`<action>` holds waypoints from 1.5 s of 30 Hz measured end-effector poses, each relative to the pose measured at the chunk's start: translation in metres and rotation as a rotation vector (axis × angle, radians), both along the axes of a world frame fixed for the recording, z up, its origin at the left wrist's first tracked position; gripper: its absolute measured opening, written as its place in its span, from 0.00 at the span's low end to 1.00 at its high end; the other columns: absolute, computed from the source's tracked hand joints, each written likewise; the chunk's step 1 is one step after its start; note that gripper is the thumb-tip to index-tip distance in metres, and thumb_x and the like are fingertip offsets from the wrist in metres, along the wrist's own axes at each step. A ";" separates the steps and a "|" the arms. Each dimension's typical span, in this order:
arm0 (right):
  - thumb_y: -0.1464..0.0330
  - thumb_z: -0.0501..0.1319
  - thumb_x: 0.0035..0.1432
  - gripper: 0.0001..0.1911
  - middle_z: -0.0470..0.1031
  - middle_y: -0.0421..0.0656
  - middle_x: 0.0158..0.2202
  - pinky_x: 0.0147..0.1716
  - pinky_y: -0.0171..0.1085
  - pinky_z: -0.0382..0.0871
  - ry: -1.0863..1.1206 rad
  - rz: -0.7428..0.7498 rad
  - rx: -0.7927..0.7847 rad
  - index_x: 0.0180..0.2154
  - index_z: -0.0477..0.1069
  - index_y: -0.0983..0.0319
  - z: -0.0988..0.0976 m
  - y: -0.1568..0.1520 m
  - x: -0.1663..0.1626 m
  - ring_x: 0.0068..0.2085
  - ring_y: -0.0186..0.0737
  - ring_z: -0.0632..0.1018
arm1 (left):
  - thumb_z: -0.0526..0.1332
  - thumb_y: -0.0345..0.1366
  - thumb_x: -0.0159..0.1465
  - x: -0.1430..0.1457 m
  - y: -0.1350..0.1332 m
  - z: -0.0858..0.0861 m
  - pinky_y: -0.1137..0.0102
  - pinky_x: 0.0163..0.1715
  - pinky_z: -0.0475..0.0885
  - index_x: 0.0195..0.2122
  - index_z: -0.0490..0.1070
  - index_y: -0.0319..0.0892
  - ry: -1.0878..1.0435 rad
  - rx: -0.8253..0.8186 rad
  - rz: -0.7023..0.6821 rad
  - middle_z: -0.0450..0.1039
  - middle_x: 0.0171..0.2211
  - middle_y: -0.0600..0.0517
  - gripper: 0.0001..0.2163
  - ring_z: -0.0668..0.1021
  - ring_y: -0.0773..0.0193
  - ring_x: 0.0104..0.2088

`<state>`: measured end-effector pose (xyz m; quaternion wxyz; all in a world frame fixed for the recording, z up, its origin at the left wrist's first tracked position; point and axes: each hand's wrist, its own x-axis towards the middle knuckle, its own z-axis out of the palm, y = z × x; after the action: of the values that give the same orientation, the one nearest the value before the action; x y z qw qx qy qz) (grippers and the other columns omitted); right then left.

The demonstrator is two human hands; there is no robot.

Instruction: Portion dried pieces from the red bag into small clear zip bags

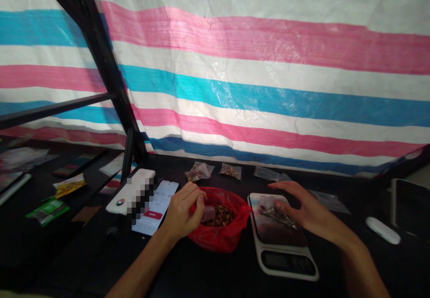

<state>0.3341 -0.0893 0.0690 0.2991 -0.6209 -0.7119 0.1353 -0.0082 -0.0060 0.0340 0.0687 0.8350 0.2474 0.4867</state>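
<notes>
My left hand is closed at the left rim of a red plastic bag. It grips a small translucent scoop, whose cup lies over brown seed-like pieces inside the bag. On the right, my right hand hovers over a white kitchen scale, fingers spread and thumb by a small clear plastic bag. That bag rests on the scale's dark plate, some brown contents showing through it. The scale's display is too dim to read.
Two filled clear packets lie behind the red bag, with flat clear bags farther right. A phone showing a timer and a white device sit left. A white oblong object lies right. A black frame post rises left.
</notes>
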 end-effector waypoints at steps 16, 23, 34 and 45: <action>0.58 0.70 0.53 0.19 0.75 0.48 0.54 0.62 0.56 0.61 -0.020 0.067 -0.142 0.47 0.78 0.54 -0.005 0.004 -0.006 0.59 0.56 0.71 | 0.51 0.25 0.68 0.001 0.001 -0.003 0.67 0.31 0.66 0.31 0.68 0.42 -0.002 -0.009 -0.013 0.70 0.26 0.52 0.11 0.71 0.63 0.29; 0.57 0.63 0.63 0.13 0.78 0.43 0.42 0.47 0.43 0.72 0.439 0.007 0.017 0.45 0.70 0.56 -0.006 0.019 -0.055 0.44 0.44 0.78 | 0.50 0.28 0.70 0.011 -0.008 0.005 0.67 0.32 0.68 0.32 0.69 0.43 -0.008 -0.076 -0.061 0.71 0.28 0.51 0.11 0.73 0.62 0.30; 0.66 0.64 0.59 0.18 0.77 0.44 0.49 0.43 0.40 0.73 0.517 0.100 0.203 0.52 0.71 0.56 -0.006 0.051 -0.136 0.44 0.42 0.78 | 0.49 0.41 0.74 0.065 0.013 0.013 0.59 0.54 0.70 0.49 0.70 0.44 -0.188 -0.573 -0.154 0.75 0.48 0.46 0.13 0.76 0.57 0.50; 0.52 0.63 0.61 0.17 0.78 0.42 0.31 0.33 0.38 0.70 0.607 -0.045 0.090 0.38 0.77 0.60 -0.020 0.047 -0.129 0.32 0.42 0.75 | 0.45 0.41 0.75 0.050 0.009 0.000 0.63 0.49 0.70 0.42 0.74 0.42 -0.172 -0.619 -0.171 0.76 0.41 0.47 0.18 0.76 0.58 0.44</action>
<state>0.2049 -0.0418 0.0487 0.5282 -0.5539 -0.5814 0.2759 0.0419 0.0030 0.0339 0.3805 0.7482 0.3057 0.4494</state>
